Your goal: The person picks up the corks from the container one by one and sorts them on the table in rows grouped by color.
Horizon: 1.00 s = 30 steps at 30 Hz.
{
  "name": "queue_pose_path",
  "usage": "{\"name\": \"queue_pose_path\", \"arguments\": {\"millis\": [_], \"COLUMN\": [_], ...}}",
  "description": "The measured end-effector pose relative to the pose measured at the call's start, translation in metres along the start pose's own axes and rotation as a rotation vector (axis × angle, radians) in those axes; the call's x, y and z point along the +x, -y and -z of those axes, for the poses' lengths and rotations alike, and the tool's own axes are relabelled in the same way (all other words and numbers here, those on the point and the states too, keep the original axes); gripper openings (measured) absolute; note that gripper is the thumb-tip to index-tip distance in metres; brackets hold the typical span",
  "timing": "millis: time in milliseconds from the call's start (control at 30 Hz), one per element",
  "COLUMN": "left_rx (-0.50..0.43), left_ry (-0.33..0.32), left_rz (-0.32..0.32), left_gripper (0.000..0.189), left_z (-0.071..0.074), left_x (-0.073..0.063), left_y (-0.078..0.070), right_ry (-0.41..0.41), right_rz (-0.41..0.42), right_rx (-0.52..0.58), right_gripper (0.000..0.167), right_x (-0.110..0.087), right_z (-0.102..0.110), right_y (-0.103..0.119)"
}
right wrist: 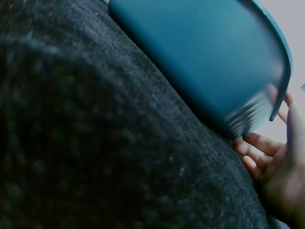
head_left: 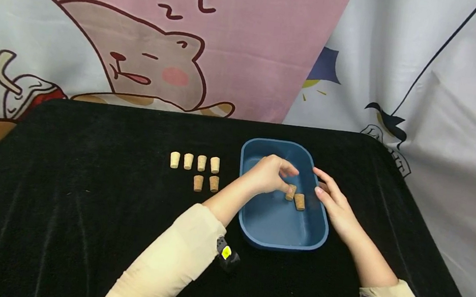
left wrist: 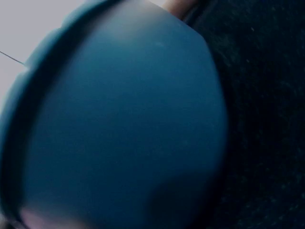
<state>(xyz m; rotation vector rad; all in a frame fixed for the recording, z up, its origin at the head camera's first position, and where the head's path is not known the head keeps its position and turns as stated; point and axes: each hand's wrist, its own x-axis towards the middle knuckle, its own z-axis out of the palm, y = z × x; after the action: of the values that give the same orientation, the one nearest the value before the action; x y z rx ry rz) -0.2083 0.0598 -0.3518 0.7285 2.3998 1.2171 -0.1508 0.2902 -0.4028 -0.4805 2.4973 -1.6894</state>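
A blue plastic bin (head_left: pixel 281 230) stands on the black cloth, with two brown corks inside: one cork (head_left: pixel 299 202) tilted, another cork (head_left: pixel 291 192) just left of it. My left hand (head_left: pixel 268 174) reaches over the left rim into it. Its thumb overlaps the left cork in the head view, while the fingers are spread apart from the thumb. My right hand (head_left: pixel 337 208) touches the right rim and outer wall, fingers fairly straight. From the right wrist, its fingers (right wrist: pixel 255 148) show at the foot of the bin. The left wrist view is mostly blurred bin wall.
Left of the bin stand several pale corks (head_left: pixel 188 161) in a row, with two brown corks (head_left: pixel 198 183) in front, near my left forearm. A black cloth (head_left: pixel 79 208) covers the table. Behind it hangs a printed curtain (head_left: pixel 250 46).
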Motion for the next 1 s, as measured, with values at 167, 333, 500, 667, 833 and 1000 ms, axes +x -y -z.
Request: {"name": "queue_pose_path", "arguments": {"millis": [167,333,500,667,833,1000], "left_rx": [-0.002,-0.007,0.045,0.102,0.177,0.207], "left_ry": [-0.018,-0.003,0.040,0.064,0.076,0.076], "left_rz": [0.062,0.110,0.146,0.143,0.128,0.113], "left_gripper": [0.039,0.040,0.041,0.041,0.035,0.028], "left_z": [-0.002,-0.005,-0.010,-0.013,-0.016,-0.016], "left_x": [0.004,0.008,0.011,0.013,0.014,0.013], "left_y": [0.002,0.003,0.003,0.001,0.000,0.002], "right_ry": [-0.001,-0.001,-0.005,-0.007,-0.006,-0.003], "right_rz": [0.018,0.009,-0.003,-0.011,-0.025,-0.036], "right_rx": [0.009,0.011,0.001,-0.009,-0.007,-0.003], "right_gripper": [0.050,0.051,0.051,0.051,0.052,0.052], "right_x": [0.002,0.003,0.002,0.002,0.002,0.002], "right_z": [-0.001,-0.001,-0.002,-0.001,-0.001,-0.004], "right_y": [0.001,0.002,0.001,0.003,0.003,0.003]}}
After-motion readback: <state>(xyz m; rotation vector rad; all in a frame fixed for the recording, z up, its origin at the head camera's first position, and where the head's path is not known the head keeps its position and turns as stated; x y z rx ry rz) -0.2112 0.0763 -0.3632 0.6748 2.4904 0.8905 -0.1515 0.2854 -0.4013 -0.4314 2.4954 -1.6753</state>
